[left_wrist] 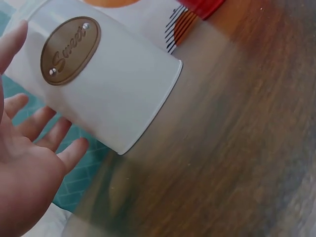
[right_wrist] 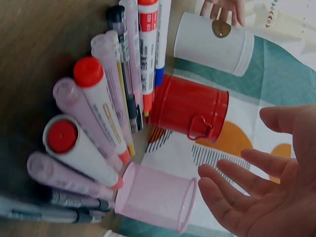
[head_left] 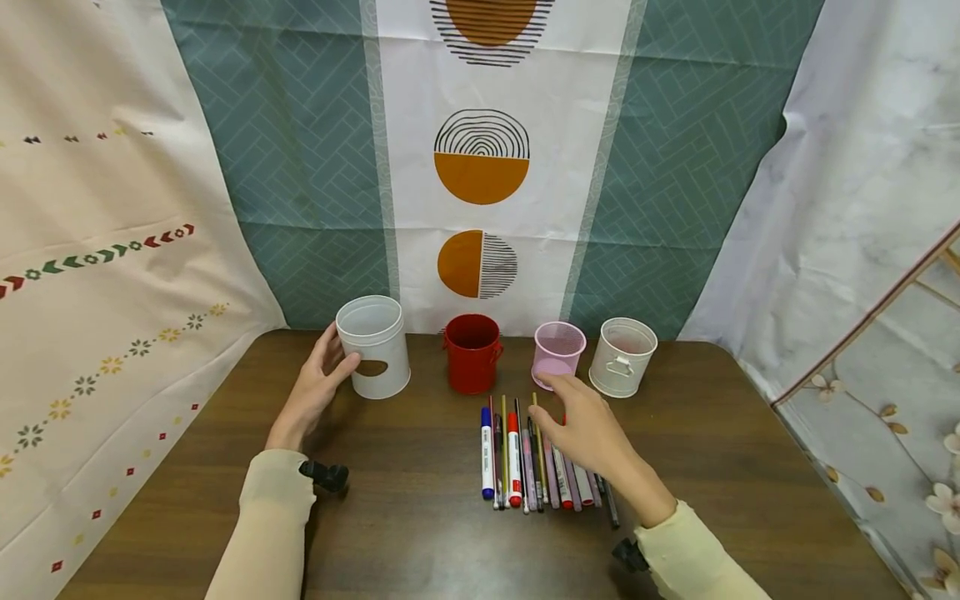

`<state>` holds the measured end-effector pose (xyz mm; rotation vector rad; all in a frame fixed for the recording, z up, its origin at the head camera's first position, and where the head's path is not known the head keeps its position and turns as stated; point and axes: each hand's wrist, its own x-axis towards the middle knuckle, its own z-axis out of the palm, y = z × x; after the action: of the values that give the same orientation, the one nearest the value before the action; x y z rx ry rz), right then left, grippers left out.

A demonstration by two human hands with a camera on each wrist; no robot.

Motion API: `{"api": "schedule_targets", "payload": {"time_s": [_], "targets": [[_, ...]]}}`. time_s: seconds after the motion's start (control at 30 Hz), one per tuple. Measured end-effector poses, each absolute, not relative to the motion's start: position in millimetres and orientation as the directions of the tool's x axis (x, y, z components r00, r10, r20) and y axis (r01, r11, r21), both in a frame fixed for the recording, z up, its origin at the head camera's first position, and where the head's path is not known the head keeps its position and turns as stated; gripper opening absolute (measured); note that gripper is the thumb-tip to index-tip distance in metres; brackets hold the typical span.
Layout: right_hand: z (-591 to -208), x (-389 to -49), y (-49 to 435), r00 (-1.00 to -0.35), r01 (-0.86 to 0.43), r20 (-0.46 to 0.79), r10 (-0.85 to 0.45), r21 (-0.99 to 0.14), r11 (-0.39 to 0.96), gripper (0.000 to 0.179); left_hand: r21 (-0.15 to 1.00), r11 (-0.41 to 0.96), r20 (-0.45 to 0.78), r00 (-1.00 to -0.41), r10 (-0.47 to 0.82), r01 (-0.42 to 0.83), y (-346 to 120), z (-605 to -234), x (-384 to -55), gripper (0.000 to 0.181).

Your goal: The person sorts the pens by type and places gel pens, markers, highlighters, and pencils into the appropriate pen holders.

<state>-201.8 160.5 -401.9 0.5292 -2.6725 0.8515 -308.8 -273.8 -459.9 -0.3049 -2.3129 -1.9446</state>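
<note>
Beside the tall white can (head_left: 384, 358) at the left is my left hand (head_left: 318, 383), with its thumb at the front near an oval brown "Sweet" label (left_wrist: 70, 51). In the left wrist view its fingers are spread loosely along the can's side. My right hand (head_left: 588, 421) hovers over a row of pens and markers, fingers apart and nothing in them. Its fingertips overlap the base of the pink mesh cup (head_left: 559, 350) in the head view. The row includes a blue-capped marker (head_left: 487, 454), a red-capped marker (head_left: 513, 458) and several light purple pens (right_wrist: 81, 106).
A red bucket (head_left: 472, 357) with side handles stands between the white can and the pink cup. To the far right is a small white bucket (head_left: 622, 358) with a handle. Behind the brown table (head_left: 405, 500) hangs a patterned cloth (head_left: 315, 167).
</note>
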Motion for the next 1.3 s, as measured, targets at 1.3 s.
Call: {"api": "schedule_targets", "payload": {"time_s": [1.3], "targets": [[-432.9, -221.4, 76.0, -0.949, -0.297, -0.007, -0.316, -0.328, 0.897, 0.032, 0.968, 0.109, 0.223, -0.974, 0.035, 0.226, -264.9, -483.5, -316.5, 0.081]]}}
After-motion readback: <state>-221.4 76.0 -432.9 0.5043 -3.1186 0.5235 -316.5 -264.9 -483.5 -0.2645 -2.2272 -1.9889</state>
